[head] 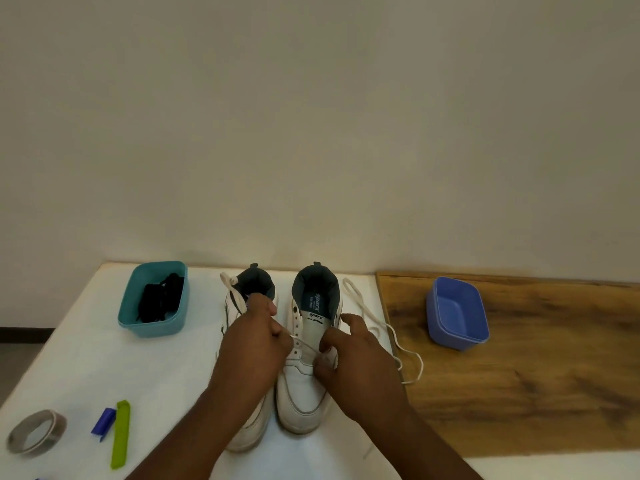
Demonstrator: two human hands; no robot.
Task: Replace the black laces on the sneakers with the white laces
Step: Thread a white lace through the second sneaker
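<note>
Two white sneakers stand side by side, toes toward me. Over the left sneaker [250, 432] my left hand [254, 344] pinches the end of a white lace [381, 327] that crosses the lowest eyelets of the right sneaker [304, 393]. At the right side of the same shoe's eyelets, my right hand [349, 355] pinches the lace. The rest of this lace trails off to the right over the table. Another white lace [231, 289] hangs off the left sneaker's collar. The black laces [160, 299] lie in a teal tub [152, 327].
A blue tub [457, 315] sits on a wooden board [536, 375] at the right. At the front left of the white table [104, 368] lie a grey tape roll [36, 433], a small blue clip [104, 423] and a green clip [121, 434].
</note>
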